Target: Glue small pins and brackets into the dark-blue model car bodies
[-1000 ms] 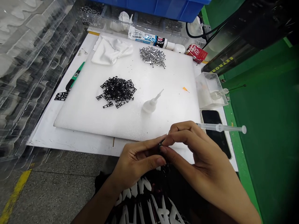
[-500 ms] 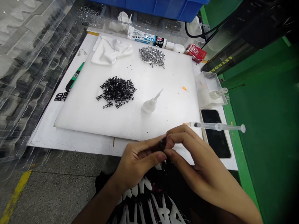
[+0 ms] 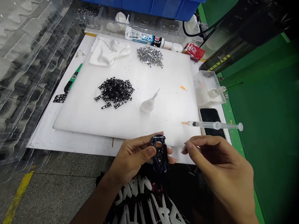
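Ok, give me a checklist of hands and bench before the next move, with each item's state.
1. Dark glossy part secure in the left hand: ok, it sits between thumb and fingers.
2. Right hand clear of that part: ok, there is a gap between them.
3. Right fingertips free of any small piece: cannot tell, they are drawn together and too small a detail to make out.
4. Syringe clear of the phone: not ok, it extends across it in this view.
5. Black pieces and silver pieces kept apart: ok, separate piles on the white pad.
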Demonstrator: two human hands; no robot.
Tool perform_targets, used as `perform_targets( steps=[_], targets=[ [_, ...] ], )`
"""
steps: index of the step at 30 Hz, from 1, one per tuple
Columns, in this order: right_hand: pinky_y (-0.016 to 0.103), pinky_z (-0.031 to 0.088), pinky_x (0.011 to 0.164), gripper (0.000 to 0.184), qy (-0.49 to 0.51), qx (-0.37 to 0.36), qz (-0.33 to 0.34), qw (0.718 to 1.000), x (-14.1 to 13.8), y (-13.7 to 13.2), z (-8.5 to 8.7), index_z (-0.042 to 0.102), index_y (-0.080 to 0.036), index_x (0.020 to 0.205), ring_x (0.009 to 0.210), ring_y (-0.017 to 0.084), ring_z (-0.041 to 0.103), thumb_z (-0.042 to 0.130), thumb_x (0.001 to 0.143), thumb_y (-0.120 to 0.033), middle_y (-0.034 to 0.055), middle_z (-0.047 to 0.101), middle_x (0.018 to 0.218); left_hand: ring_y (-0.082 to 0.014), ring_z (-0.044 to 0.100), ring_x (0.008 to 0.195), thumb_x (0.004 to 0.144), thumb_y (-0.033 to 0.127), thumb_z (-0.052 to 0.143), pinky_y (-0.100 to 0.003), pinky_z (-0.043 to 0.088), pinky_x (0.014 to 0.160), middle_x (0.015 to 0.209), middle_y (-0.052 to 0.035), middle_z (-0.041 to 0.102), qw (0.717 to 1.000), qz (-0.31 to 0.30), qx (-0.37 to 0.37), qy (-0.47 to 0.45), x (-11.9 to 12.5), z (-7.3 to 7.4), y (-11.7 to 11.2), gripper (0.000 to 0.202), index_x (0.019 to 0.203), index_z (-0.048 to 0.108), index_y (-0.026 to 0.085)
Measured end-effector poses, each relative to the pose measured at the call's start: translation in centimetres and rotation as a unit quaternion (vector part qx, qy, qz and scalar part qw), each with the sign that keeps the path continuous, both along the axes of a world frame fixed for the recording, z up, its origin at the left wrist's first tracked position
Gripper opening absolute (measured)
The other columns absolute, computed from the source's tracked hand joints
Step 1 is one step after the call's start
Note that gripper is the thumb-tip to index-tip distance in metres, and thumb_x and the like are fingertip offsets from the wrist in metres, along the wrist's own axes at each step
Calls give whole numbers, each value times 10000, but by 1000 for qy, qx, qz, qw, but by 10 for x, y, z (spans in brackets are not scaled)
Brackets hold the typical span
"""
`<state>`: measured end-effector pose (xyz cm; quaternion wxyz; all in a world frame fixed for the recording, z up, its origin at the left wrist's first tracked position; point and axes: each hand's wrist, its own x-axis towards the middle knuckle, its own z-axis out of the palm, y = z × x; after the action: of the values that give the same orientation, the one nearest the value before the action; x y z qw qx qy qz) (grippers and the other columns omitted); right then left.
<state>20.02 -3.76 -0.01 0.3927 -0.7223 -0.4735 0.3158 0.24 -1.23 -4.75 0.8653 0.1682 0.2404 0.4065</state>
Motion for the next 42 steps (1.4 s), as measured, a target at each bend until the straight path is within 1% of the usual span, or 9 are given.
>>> perform_targets(
  steps=[3, 10, 21, 24, 28, 31, 35, 39, 42],
  targets=[
    [143, 567, 716, 207, 10, 17, -19, 1000, -1, 0, -1, 666, -229, 901, 777, 101, 670, 833, 815, -316, -7, 694, 899, -249, 788, 954, 976, 224, 629, -361, 663, 897, 1073, -103, 801, 1000, -2, -3, -8, -1, 0, 0, 309, 1276, 696, 191],
    [161, 579, 714, 186, 10, 28, 7, 1000, -8, 6, 3, 671, -228, 910, 778, 108, 688, 821, 833, -306, -7, 702, 897, -231, 786, 958, 991, 213, 596, -345, 655, 910, 1081, -92, 798, 1000, 3, 8, -8, 0, 0, -1, 303, 1276, 695, 198],
    [122, 547, 693, 170, -45, -18, -5, 999, -8, 2, 2, 740, -262, 918, 767, 100, 709, 806, 850, -404, -31, 734, 820, -224, 790, 943, 1005, 225, 567, -312, 650, 904, 1077, -96, 803, 999, -7, -2, -45, -2, -1, 0, 302, 1276, 694, 187],
    [108, 545, 718, 174, -15, -24, -17, 999, -9, 2, 2, 730, -258, 932, 765, 88, 704, 793, 866, -406, -33, 732, 812, -223, 790, 943, 1008, 231, 561, -312, 652, 904, 1073, -89, 803, 999, -8, -5, -47, -2, 0, 0, 287, 1249, 710, 189],
    [149, 580, 746, 181, 95, -52, 10, 994, -6, 4, -1, 723, -223, 922, 773, 111, 707, 748, 909, -402, 8, 728, 826, -218, 791, 934, 1011, 230, 555, -304, 656, 890, 1058, -80, 804, 999, -9, -3, -47, -2, 1, 1, 290, 1251, 712, 191],
    [215, 620, 744, 180, 247, -79, 24, 966, -3, 6, -5, 747, -203, 922, 772, 143, 718, 741, 911, -382, 40, 724, 864, -219, 792, 926, 1008, 239, 563, -297, 663, 859, 1055, -89, 803, 999, -8, -3, -46, -2, 1, 3, 285, 1244, 715, 188],
    [223, 630, 717, 162, 415, -137, 16, 899, -2, 10, -5, 782, -196, 952, 763, 144, 722, 758, 896, -347, 64, 732, 888, -211, 790, 929, 1001, 250, 582, -284, 666, 845, 1054, -96, 800, 1000, -2, -3, -29, 0, -2, 5, 281, 1246, 709, 196],
    [177, 602, 677, 147, 496, -183, 9, 848, -4, 10, -3, 788, -203, 971, 808, 134, 703, 763, 891, -323, 63, 729, 947, -200, 783, 937, 1004, 262, 574, -290, 672, 832, 1095, -79, 789, 999, 28, -18, 1, 3, 4, 1, 340, 1336, 649, 265],
    [175, 592, 747, 154, 509, -194, -2, 839, -6, 7, -3, 789, -219, 1012, 856, 124, 684, 771, 884, -303, 67, 732, 1034, -204, 764, 1007, 1001, 300, 579, -326, 679, 845, 1248, -42, 744, 991, 73, -15, 110, 5, 19, -5, 418, 1408, 572, 400]
  ],
)
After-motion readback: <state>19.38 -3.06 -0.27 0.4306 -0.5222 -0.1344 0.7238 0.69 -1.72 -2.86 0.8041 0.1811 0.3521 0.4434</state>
